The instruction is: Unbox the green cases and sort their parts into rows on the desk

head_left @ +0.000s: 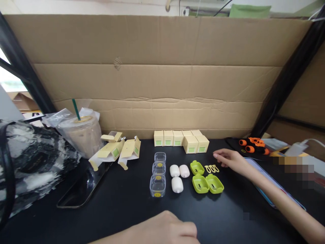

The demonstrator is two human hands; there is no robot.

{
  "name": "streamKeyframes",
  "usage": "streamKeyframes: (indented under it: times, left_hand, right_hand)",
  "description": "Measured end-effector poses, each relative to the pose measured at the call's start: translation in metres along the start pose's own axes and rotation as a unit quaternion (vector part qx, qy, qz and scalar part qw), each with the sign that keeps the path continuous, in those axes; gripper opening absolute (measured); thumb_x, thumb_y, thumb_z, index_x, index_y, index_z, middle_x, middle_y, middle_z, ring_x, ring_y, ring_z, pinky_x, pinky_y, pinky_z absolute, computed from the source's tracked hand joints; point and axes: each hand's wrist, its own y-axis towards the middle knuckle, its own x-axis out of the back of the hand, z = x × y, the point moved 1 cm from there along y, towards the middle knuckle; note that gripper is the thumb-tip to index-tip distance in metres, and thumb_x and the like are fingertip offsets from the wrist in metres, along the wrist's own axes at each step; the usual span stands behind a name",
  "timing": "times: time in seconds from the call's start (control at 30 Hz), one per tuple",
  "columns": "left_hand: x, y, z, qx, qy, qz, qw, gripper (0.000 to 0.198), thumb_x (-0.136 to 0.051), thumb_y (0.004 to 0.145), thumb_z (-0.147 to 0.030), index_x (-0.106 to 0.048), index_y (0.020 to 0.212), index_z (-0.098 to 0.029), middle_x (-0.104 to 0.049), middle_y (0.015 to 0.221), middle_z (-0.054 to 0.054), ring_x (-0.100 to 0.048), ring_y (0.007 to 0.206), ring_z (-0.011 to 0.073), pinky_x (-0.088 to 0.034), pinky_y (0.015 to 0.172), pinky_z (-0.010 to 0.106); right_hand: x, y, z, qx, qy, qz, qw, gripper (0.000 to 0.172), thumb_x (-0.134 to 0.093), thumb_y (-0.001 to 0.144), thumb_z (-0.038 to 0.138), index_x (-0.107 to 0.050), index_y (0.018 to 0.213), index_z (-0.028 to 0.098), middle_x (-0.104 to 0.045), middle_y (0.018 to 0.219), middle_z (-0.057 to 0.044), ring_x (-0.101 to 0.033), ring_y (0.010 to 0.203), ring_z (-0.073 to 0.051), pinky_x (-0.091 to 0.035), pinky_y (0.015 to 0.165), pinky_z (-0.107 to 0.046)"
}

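My right hand (pixel 226 158) hovers by several pale yellow loops (pixel 211 168), its fingers stretched out and slightly apart, nothing visible between them. At the bottom edge my left hand (pixel 165 228) is closed, knuckles up; its fingertips and whatever may be inside are hidden. Three lime-green, tray-like covers (pixel 200 184) with slots lie left of the loops. Beside them are three rounded white-to-pinkish pieces (pixel 177 185). Further left, three clear plastic cups (pixel 157 185) with yellow smiley stickers stand in a column.
Small yellow boxes (pixel 191 144) with green labels stand at the back. Opened boxes (pixel 130 149), a bagged drink cup (pixel 78 130) and a dark phone (pixel 82 189) are left. An orange toy car (pixel 254 145) and light-blue phone-like slab (pixel 274 184) lie right. A cardboard wall (pixel 157 81) closes the back.
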Motion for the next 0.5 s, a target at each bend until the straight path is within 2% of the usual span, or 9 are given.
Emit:
streamKeyframes:
  times: [0.13,0.27,0.4,0.5]
  left_hand:
    - [-0.003,-0.002,0.002,-0.009,0.039,-0.021,0.999,0.016,-0.045,0.092,-0.022,-0.060,0.094,-0.018,-0.057,0.068,-0.002,-0.041,0.046,0.0095,-0.036,0.045,0.022]
    - [0.003,0.000,0.000,-0.015,0.062,-0.048,0.997,0.017,-0.046,0.091,-0.024,-0.062,0.091,-0.018,-0.055,0.064,-0.002,-0.044,0.046,0.0096,-0.036,0.045,0.023]
    - [0.005,0.002,0.001,-0.009,0.068,-0.092,0.993,0.011,-0.051,0.086,-0.019,-0.062,0.085,-0.019,-0.056,0.063,-0.002,-0.048,0.048,0.0095,-0.037,0.045,0.023]
    - [0.005,0.003,0.002,-0.002,0.076,-0.119,0.990,0.012,-0.050,0.082,-0.018,-0.062,0.084,-0.019,-0.056,0.060,-0.001,-0.049,0.048,0.0106,-0.036,0.044,0.024]
  right_hand:
    - [-0.001,0.018,0.023,0.081,-0.075,-0.054,0.992,0.039,-0.046,0.084,0.044,-0.058,0.109,0.016,-0.064,0.091,-0.010,-0.064,0.083,-0.023,-0.052,0.075,-0.039]
    - [-0.018,0.043,0.047,0.161,-0.155,-0.054,0.973,0.040,-0.059,0.077,0.032,-0.056,0.116,0.020,-0.055,0.121,-0.012,-0.050,0.115,-0.030,-0.040,0.096,-0.047]
    - [-0.037,0.055,0.055,0.192,-0.219,-0.066,0.954,0.040,-0.063,0.080,0.029,-0.054,0.118,0.021,-0.046,0.134,-0.013,-0.041,0.124,-0.034,-0.034,0.098,-0.054]
    - [-0.043,0.054,0.055,0.210,-0.244,-0.081,0.943,0.036,-0.058,0.087,0.033,-0.053,0.119,0.018,-0.047,0.133,-0.010,-0.044,0.121,-0.030,-0.035,0.098,-0.054]
